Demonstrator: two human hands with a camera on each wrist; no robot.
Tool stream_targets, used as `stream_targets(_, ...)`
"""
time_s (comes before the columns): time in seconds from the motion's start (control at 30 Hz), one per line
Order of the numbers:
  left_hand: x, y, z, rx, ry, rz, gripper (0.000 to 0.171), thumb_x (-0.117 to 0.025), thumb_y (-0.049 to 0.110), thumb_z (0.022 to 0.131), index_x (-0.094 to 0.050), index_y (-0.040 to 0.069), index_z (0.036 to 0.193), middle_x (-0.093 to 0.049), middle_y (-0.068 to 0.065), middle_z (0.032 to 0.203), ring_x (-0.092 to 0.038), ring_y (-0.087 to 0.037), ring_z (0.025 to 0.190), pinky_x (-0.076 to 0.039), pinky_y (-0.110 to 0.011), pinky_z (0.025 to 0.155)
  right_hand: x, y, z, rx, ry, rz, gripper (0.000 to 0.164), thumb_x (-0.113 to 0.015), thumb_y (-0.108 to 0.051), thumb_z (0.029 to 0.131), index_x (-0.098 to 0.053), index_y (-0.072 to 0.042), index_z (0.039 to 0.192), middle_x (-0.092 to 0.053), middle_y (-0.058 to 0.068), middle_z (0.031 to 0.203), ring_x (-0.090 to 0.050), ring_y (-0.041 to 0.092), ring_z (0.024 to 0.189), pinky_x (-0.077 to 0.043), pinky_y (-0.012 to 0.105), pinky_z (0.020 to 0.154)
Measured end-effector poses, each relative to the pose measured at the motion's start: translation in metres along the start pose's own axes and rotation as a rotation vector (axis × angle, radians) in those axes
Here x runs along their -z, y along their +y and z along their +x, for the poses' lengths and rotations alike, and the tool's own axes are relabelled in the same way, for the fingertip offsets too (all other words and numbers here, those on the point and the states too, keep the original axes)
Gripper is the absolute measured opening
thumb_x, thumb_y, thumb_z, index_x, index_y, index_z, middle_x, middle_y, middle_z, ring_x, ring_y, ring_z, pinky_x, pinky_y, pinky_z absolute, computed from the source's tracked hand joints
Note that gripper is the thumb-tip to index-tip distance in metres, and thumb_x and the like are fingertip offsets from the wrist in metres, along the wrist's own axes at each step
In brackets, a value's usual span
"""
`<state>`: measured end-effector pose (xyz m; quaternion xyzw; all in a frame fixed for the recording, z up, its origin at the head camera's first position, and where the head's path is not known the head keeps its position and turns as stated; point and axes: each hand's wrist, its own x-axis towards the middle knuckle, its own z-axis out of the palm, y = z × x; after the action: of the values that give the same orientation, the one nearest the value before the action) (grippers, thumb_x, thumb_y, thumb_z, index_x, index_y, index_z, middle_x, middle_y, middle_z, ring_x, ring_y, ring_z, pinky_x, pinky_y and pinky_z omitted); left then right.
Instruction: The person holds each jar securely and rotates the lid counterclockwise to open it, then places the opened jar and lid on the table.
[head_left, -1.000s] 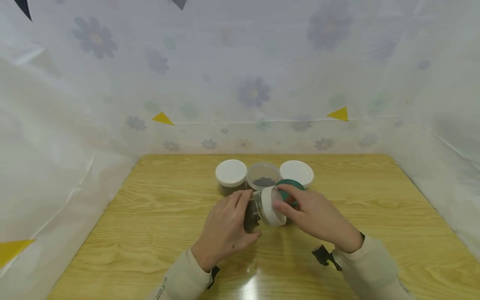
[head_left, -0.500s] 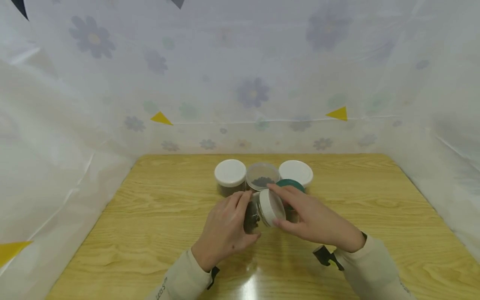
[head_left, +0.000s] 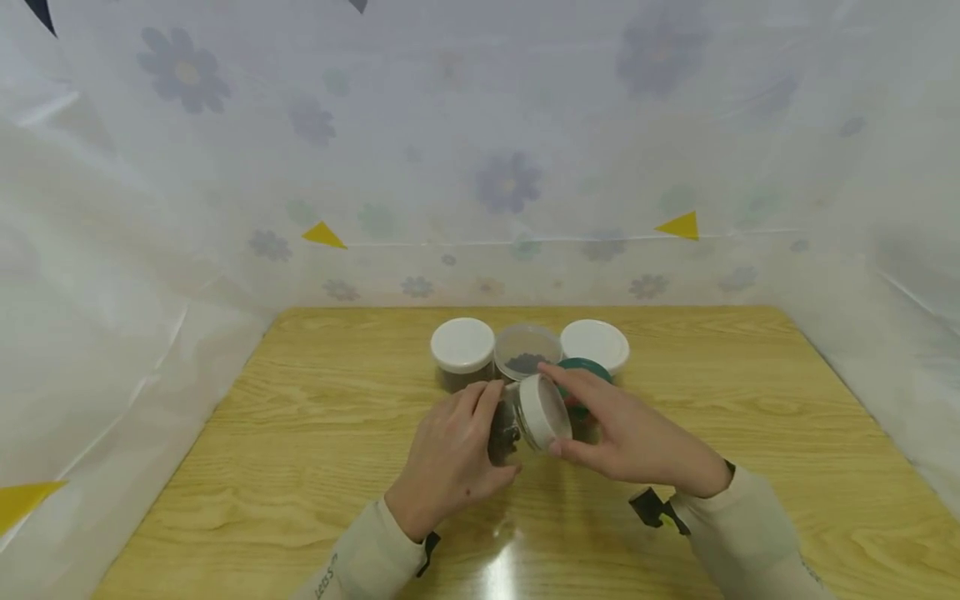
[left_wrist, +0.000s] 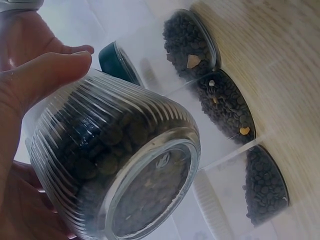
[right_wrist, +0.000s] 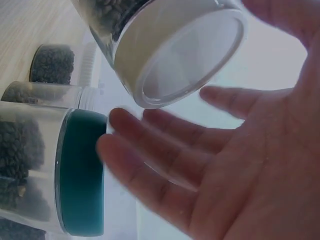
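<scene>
My left hand (head_left: 450,458) grips a ribbed glass jar (left_wrist: 115,135), tilted on its side above the table, its base facing the left wrist camera. Dark seed-like pieces fill part of it. The white lid (head_left: 551,412) is on the jar's mouth and points right. My right hand (head_left: 630,437) spans this lid, a fingertip at its upper rim and the thumb at its lower edge. In the right wrist view, the other fingers (right_wrist: 150,185) extend past the lid, near the teal lid (right_wrist: 82,175) of a standing jar behind.
Behind the hands, a white-lidded jar (head_left: 462,343), a clear container (head_left: 527,333) and another white-lidded jar (head_left: 594,343) stand in a row. Dark pieces show inside them in the left wrist view. Flower-printed sheeting (head_left: 480,167) surrounds the wooden table (head_left: 315,433).
My right thumb and fingers have moved from a close hold at the lid's face to a wider span around its rim. The left hand and the jar have stayed nearly still.
</scene>
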<state>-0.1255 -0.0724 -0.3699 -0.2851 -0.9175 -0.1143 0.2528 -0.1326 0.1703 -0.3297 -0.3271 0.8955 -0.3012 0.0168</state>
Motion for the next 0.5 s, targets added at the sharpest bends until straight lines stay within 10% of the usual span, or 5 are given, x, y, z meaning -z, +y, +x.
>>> stream_targets(0.33, 0.003, 0.001, 0.001, 0.006, 0.001, -0.009, 0.093, -0.089, 0.049, 0.06, -0.054, 0.006, 0.135, -0.066, -0.007, 0.121, -0.069, -0.021, 0.104, -0.059, -0.037, 0.086, 0.004, -0.01, 0.002, -0.069, 0.114, 0.012, 0.054, -0.051, -0.035, 0.103, -0.035, -0.021, 0.154, -0.056, 0.005, 0.139, -0.063, 0.013, 0.104, -0.054, 0.032, 0.079)
stream_targets(0.5, 0.005, 0.001, 0.001, -0.006, 0.006, 0.001, 0.092, -0.089, 0.048, 0.062, -0.053, 0.006, 0.135, -0.066, -0.008, 0.121, -0.069, -0.021, 0.105, -0.059, -0.036, 0.086, 0.007, -0.018, 0.007, -0.231, 0.039, -0.048, 0.058, -0.046, -0.051, 0.102, -0.046, -0.014, 0.147, -0.071, -0.002, 0.108, -0.064, 0.004, 0.083, -0.053, 0.031, 0.074)
